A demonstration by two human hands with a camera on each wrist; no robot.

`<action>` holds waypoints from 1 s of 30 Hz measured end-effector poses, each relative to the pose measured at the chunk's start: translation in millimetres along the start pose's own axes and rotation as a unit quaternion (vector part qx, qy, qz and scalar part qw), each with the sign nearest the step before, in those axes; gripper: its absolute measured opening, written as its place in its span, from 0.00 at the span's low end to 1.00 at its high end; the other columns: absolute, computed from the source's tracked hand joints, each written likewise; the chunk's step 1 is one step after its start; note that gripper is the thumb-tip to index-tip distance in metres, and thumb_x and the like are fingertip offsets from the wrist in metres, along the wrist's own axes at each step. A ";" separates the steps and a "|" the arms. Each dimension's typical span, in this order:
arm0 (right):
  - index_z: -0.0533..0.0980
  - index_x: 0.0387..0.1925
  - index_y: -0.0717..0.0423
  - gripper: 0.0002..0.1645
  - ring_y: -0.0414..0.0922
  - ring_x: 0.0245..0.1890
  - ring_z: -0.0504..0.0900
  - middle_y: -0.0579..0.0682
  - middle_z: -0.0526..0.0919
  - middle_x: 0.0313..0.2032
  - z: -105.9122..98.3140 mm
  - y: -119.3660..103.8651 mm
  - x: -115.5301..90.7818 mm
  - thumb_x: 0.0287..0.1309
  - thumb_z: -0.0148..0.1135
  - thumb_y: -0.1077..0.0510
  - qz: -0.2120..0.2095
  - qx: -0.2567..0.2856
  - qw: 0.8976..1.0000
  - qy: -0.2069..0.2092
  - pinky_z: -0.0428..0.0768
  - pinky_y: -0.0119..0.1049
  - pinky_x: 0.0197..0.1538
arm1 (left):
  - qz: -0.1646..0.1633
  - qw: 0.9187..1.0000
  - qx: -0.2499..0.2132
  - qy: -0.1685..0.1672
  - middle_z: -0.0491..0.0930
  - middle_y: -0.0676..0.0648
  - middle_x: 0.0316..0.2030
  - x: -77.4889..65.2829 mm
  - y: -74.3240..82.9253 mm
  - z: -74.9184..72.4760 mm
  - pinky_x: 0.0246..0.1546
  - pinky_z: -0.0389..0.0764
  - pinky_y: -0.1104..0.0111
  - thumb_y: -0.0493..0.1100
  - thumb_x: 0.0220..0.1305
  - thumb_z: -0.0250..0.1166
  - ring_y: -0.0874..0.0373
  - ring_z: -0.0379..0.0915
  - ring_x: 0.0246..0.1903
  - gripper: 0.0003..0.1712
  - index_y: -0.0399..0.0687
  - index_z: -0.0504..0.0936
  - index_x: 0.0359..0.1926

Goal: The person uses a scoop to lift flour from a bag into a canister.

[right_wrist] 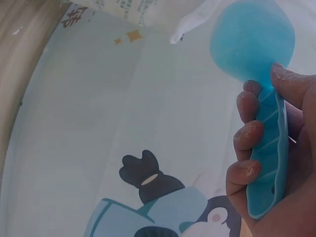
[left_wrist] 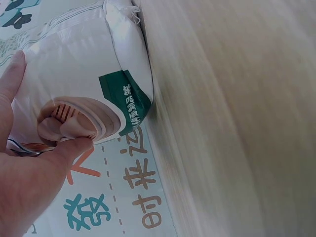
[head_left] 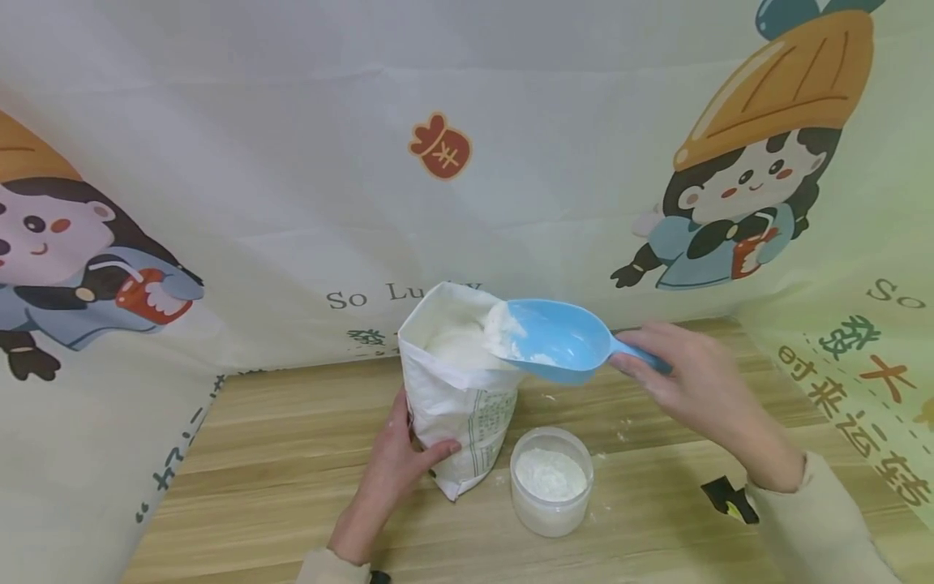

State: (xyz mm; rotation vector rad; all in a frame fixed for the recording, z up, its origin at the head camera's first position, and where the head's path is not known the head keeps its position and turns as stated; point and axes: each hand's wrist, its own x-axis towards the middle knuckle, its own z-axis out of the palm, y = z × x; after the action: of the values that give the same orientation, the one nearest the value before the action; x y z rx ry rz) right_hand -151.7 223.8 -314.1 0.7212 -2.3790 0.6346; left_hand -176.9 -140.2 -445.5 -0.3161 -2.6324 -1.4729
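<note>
My left hand (head_left: 394, 466) grips the lower part of a white flour bag (head_left: 456, 414), thumb on its front. The bag stands upright with its top open and white powder inside. In the left wrist view, the bag (left_wrist: 74, 59) shows a green patch and a picture of buns. My right hand (head_left: 693, 377) holds a blue scoop (head_left: 569, 337) by its handle, fingers curled round the ribbed grip (right_wrist: 269, 143) in the right wrist view. The scoop's front edge tilts at the bag's mouth, with white powder at its lip. A clear plastic tub (head_left: 550, 519) of white powder stands beside the bag.
The wood-grain tabletop (head_left: 292, 478) has white powder specks right of the tub. A small black piece (head_left: 730, 499) lies near my right sleeve. A printed cloth (head_left: 306, 162) with cartoon figures rises behind and at both sides.
</note>
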 end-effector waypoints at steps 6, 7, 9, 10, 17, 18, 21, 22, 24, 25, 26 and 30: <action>0.87 0.48 0.54 0.16 0.39 0.32 0.82 0.45 0.89 0.39 -5.0 5.1 -8.9 0.56 0.76 0.62 0.007 -0.005 1.000 0.001 0.82 0.39 0.34 | -0.005 1.000 0.005 0.004 0.71 0.30 0.67 0.6 1.0 -0.7 0.68 0.70 0.43 0.45 0.51 0.83 0.35 0.70 0.66 0.66 0.39 0.49 0.81; 0.87 0.48 0.54 0.16 0.40 0.33 0.83 0.44 0.89 0.39 -5.8 5.4 -10.1 0.56 0.76 0.62 0.009 -0.007 1.000 0.000 0.82 0.40 0.35 | -0.007 1.000 0.005 0.004 0.71 0.30 0.67 0.7 1.0 -0.7 0.68 0.70 0.43 0.45 0.51 0.83 0.34 0.70 0.66 0.66 0.39 0.49 0.80; 0.87 0.48 0.54 0.17 0.41 0.33 0.83 0.45 0.89 0.39 -6.7 6.0 -12.5 0.56 0.76 0.62 0.012 -0.008 1.000 -0.004 0.82 0.40 0.35 | -0.010 1.000 0.005 0.004 0.71 0.30 0.67 0.7 0.9 -0.4 0.68 0.70 0.43 0.45 0.51 0.83 0.34 0.70 0.66 0.66 0.39 0.49 0.80; 0.87 0.48 0.54 0.17 0.41 0.34 0.84 0.45 0.89 0.39 -6.9 6.3 -13.8 0.56 0.76 0.62 0.014 -0.008 1.000 -0.006 0.83 0.41 0.35 | -0.011 1.000 0.006 0.004 0.71 0.30 0.67 0.8 0.9 -0.2 0.68 0.70 0.43 0.45 0.51 0.83 0.34 0.70 0.66 0.66 0.39 0.49 0.80; 0.87 0.49 0.53 0.18 0.42 0.36 0.85 0.44 0.89 0.40 -10.1 11.0 -25.2 0.54 0.77 0.63 -0.007 0.002 1.000 0.001 0.84 0.41 0.37 | -0.013 1.000 0.005 0.003 0.71 0.30 0.67 1.0 0.3 0.6 0.68 0.70 0.44 0.45 0.51 0.83 0.35 0.70 0.66 0.66 0.39 0.50 0.80; 0.87 0.49 0.53 0.19 0.42 0.37 0.86 0.43 0.89 0.40 -11.1 12.0 -26.9 0.53 0.77 0.63 -0.011 0.001 1.000 0.001 0.85 0.40 0.37 | -0.013 1.000 0.005 0.002 0.71 0.30 0.67 1.0 0.2 0.6 0.68 0.70 0.44 0.45 0.51 0.83 0.35 0.70 0.66 0.66 0.39 0.50 0.80; 0.87 0.49 0.53 0.19 0.42 0.37 0.86 0.43 0.89 0.40 -15.0 16.0 -32.9 0.53 0.77 0.64 -0.026 -0.004 1.000 0.000 0.83 0.36 0.38 | -0.012 1.000 0.005 0.002 0.70 0.31 0.68 1.4 0.1 0.4 0.68 0.70 0.44 0.45 0.51 0.83 0.35 0.69 0.66 0.66 0.39 0.50 0.80; 0.87 0.49 0.52 0.19 0.42 0.38 0.86 0.42 0.89 0.40 -16.5 17.7 -35.2 0.53 0.77 0.63 -0.030 -0.007 1.000 -0.001 0.83 0.34 0.38 | -0.011 1.000 0.006 0.002 0.70 0.31 0.68 1.4 0.2 0.4 0.68 0.69 0.44 0.45 0.51 0.83 0.35 0.69 0.67 0.66 0.39 0.50 0.80; 0.87 0.48 0.52 0.18 0.40 0.36 0.85 0.42 0.89 0.39 -19.4 21.2 -40.4 0.54 0.77 0.62 -0.039 -0.015 0.999 -0.002 0.81 0.30 0.37 | -0.010 1.000 0.006 0.002 0.70 0.31 0.69 1.5 0.2 0.3 0.68 0.69 0.44 0.45 0.51 0.83 0.35 0.69 0.67 0.66 0.40 0.49 0.81; 0.87 0.47 0.52 0.17 0.40 0.35 0.85 0.42 0.89 0.39 -20.7 22.9 -43.0 0.54 0.77 0.61 -0.044 -0.020 0.999 -0.003 0.81 0.30 0.36 | -0.011 1.000 0.006 0.002 0.69 0.31 0.69 1.5 0.2 0.2 0.69 0.69 0.44 0.45 0.51 0.83 0.35 0.69 0.67 0.66 0.40 0.49 0.81; 0.87 0.46 0.52 0.16 0.40 0.34 0.85 0.41 0.89 0.38 -21.9 24.4 -45.6 0.54 0.77 0.59 -0.049 -0.025 0.998 -0.004 0.81 0.30 0.34 | -0.010 1.000 0.007 0.002 0.69 0.30 0.69 1.5 0.3 0.1 0.69 0.69 0.44 0.45 0.51 0.83 0.35 0.68 0.67 0.66 0.39 0.49 0.81; 0.88 0.44 0.51 0.13 0.48 0.37 0.89 0.44 0.90 0.39 -24.8 30.1 -54.7 0.57 0.76 0.54 -0.064 -0.043 0.997 -0.016 0.87 0.42 0.39 | -0.015 1.000 0.009 0.002 0.69 0.30 0.69 0.9 -0.3 0.0 0.69 0.69 0.44 0.45 0.51 0.83 0.34 0.68 0.67 0.66 0.39 0.49 0.81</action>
State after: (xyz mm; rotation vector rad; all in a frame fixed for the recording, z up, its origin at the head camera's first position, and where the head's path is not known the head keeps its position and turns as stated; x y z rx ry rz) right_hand -122.9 279.3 -338.8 0.8437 -2.3516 0.4669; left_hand -177.9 -140.2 -445.5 -0.2733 -2.6571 -1.4568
